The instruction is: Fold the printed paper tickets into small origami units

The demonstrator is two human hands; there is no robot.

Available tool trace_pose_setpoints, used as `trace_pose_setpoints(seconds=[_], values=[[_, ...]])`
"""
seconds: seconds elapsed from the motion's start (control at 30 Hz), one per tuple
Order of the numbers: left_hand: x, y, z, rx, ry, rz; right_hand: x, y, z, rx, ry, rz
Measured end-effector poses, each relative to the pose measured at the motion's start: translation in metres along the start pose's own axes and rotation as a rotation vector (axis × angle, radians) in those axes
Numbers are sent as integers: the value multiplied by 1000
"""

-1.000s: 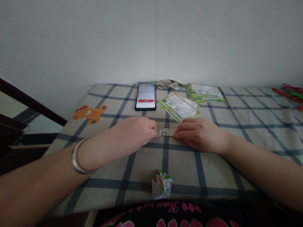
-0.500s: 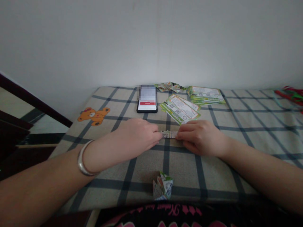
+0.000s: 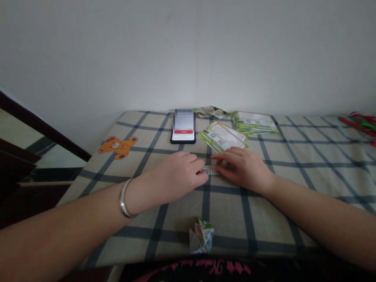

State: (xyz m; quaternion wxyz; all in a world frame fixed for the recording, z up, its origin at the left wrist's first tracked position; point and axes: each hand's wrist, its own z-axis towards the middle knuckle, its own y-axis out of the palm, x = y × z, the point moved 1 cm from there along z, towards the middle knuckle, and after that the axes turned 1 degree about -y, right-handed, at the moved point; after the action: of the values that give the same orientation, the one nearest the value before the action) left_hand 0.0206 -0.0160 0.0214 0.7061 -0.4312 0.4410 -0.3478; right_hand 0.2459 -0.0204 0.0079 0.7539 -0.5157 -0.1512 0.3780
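Observation:
A narrow folded strip of printed paper (image 3: 211, 170) lies on the checked tablecloth (image 3: 282, 188), pressed between both my hands. My left hand (image 3: 179, 174), with a silver bangle on its wrist, has its fingers curled and pinches the strip's left end. My right hand (image 3: 243, 168) covers the strip's right end with its fingers closed on it. Most of the strip is hidden under the fingers. A small folded paper figure (image 3: 201, 236) stands near the table's front edge, below my hands.
A phone (image 3: 183, 127) with a lit screen lies at the back. Green printed leaflets (image 3: 222, 136) lie beside it, with a stack (image 3: 254, 119) and crumpled pieces (image 3: 210, 112) behind. Red and green items (image 3: 361, 122) sit far right. A bear print (image 3: 118, 144) marks the cloth's left side.
My hands have come closer together along the strip, so less of it shows between them. The view has shifted slightly downward.

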Motion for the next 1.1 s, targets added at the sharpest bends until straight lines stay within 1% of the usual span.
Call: trace_pose_setpoints(seconds=[0.07, 0.1, 0.13, 0.2, 0.23, 0.33, 0.4, 0.5, 0.57, 0.7, 0.77, 0.87, 0.9, 0.97, 1.03, 1.1], values=[[2, 1, 2, 8, -24, 2, 0, -1, 1, -11, 24, -3], [3, 3, 2, -1, -49, -5, -1, -2, 1, -29, 17, -5], [4, 4, 3, 20, -85, -12, -1, -2, 0, -41, 13, -4], [5, 9, 3, 33, -214, -28, -2, -4, 0, -54, 1, -2], [6, 11, 3, 34, -253, -45, -2, -4, -1, -55, -6, 0], [6, 14, 3, 51, -309, -99, -3, -5, -2, -46, -25, -1], [5, 13, 3, 28, -331, -110, -3, -5, -2, -45, -16, -12], [3, 9, 3, -24, -346, -113, -3, -4, -2, -51, -5, -22], [1, 8, 3, -23, -342, -114, -3, -4, -3, -43, -21, -22], [-3, 8, 4, 23, -317, -162, -3, -4, -2, -8, -73, -15], [-5, 9, 4, 54, -326, -210, -4, -4, -2, 27, -90, 2], [-6, 9, 4, 98, -341, -261, -6, -5, -1, 88, -31, 19], [-6, 8, 4, 114, -340, -271, -6, -5, 0, 84, -4, 14], [-5, 8, 3, 142, -334, -286, -7, -5, 0, 33, 17, -4], [-4, 8, 3, 164, -332, -289, -8, -4, 0, -35, -18, -15], [-3, 8, 3, 184, -323, -288, -9, -5, 0, -32, -26, -24]])
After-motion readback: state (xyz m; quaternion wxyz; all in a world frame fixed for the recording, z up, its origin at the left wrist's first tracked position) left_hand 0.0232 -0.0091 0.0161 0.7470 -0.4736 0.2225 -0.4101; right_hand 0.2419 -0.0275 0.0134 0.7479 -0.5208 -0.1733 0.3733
